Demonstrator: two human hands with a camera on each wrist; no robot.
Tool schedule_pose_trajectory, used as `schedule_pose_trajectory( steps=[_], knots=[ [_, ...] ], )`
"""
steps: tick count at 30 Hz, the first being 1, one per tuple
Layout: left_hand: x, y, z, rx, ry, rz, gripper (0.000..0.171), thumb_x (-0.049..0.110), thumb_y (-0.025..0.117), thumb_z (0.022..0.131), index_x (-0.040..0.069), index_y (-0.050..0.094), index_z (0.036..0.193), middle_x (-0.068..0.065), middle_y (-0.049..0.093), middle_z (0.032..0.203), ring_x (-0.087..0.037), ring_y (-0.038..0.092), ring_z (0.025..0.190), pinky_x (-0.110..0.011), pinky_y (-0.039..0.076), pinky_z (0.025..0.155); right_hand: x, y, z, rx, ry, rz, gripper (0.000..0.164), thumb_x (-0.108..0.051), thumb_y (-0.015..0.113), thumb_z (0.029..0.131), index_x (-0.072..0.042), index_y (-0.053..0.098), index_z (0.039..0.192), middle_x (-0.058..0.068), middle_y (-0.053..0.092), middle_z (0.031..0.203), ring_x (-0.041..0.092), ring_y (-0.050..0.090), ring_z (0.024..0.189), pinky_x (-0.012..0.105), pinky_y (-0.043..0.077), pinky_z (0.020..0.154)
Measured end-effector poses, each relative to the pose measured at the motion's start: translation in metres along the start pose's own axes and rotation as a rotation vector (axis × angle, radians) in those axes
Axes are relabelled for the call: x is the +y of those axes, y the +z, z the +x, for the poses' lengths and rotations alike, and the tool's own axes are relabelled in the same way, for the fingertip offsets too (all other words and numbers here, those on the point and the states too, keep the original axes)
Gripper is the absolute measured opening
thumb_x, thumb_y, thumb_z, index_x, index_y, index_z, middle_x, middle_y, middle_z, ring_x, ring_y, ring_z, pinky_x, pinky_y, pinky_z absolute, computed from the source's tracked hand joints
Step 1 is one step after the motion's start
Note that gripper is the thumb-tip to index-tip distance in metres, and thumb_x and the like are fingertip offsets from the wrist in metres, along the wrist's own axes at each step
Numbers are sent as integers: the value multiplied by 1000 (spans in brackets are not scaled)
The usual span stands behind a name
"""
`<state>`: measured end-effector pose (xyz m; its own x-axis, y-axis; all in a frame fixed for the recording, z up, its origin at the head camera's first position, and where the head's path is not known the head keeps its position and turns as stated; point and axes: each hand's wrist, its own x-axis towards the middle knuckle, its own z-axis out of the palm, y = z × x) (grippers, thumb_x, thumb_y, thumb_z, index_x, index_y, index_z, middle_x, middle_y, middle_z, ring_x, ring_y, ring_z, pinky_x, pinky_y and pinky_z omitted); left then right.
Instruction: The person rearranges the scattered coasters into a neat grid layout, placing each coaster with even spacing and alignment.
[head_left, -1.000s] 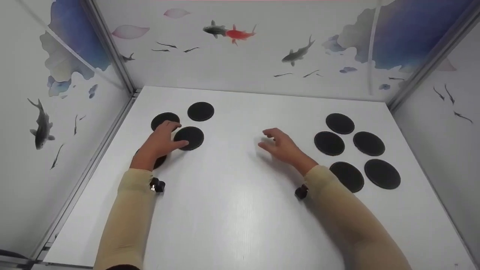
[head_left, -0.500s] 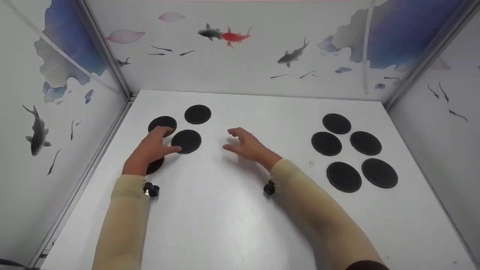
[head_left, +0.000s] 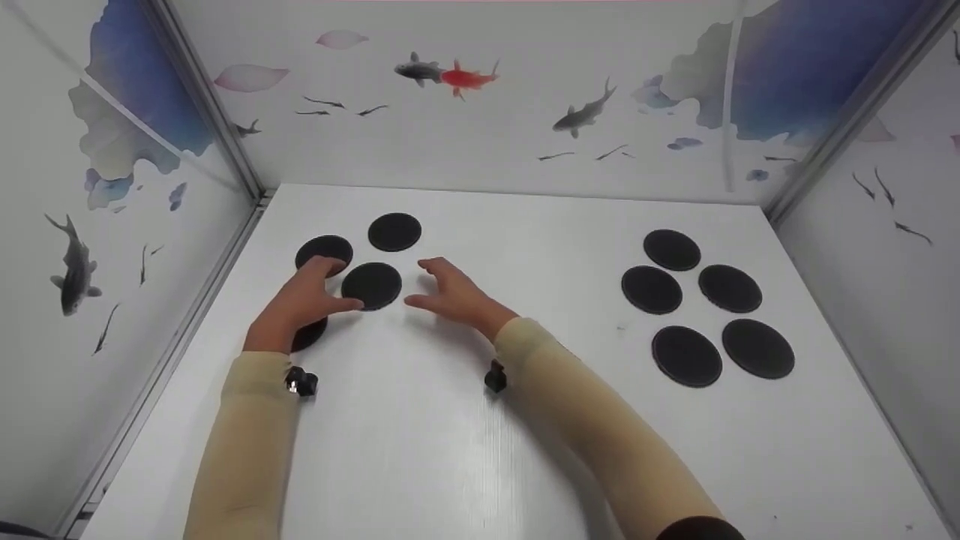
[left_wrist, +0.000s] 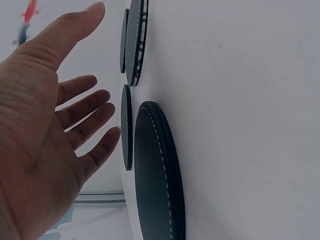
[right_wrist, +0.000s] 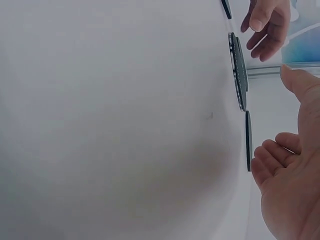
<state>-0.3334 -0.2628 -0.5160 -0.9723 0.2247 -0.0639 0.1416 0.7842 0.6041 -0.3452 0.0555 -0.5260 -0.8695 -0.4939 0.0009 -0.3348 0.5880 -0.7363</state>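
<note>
My left hand (head_left: 300, 300) hovers with relaxed fingers over the left group of round black coasters, holding nothing. Its fingertips overlap the back-left coaster (head_left: 319, 250), and its thumb overlaps the near edge of the middle coaster (head_left: 373, 285). Partly hidden under that wrist lies a nearer coaster (head_left: 309, 335); its stitched rim shows in the left wrist view, where the coaster (left_wrist: 152, 175) is closest. A further coaster (head_left: 394, 232) lies behind. Just right of the middle coaster, my right hand (head_left: 461, 298) is held above the table, thumb and fingers apart, nothing in it.
Several more black coasters, among them a front one (head_left: 686, 356), lie flat in a group on the right of the white table (head_left: 420, 450). Printed walls (head_left: 510, 142) close in the table at the back and both sides.
My right hand has moved left across the table, from the middle to beside the left group. The left hand has stayed over its coasters, nearly still. The head view has shifted slightly.
</note>
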Motion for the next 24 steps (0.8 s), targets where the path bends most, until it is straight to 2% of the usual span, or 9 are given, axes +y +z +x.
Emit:
schedule_pose_trajectory(
  steps=[11,17,24],
  knots=[
    [-1,0,1,-5,3,23,107,48,96,86,-1,44,165,-25,41,169,-44,40,157,-62,31,129,-5,22,20,6,8,-33,94,-45,85,98,-8,39,171,11,41,174,24,34,164,36,25,133],
    [0,2,3,-21,29,39,109,44,97,85,-4,41,165,-26,41,168,-45,39,157,-62,31,129,-13,31,28,-12,-23,-66,95,-43,85,98,-6,37,171,11,39,175,25,33,164,35,24,133],
    [1,6,7,-43,39,73,109,40,98,85,-4,40,166,-26,42,168,-44,40,158,-59,31,130,-17,39,39,-6,-65,-140,94,-37,86,98,0,37,169,16,42,173,29,38,162,34,27,132]
  ],
)
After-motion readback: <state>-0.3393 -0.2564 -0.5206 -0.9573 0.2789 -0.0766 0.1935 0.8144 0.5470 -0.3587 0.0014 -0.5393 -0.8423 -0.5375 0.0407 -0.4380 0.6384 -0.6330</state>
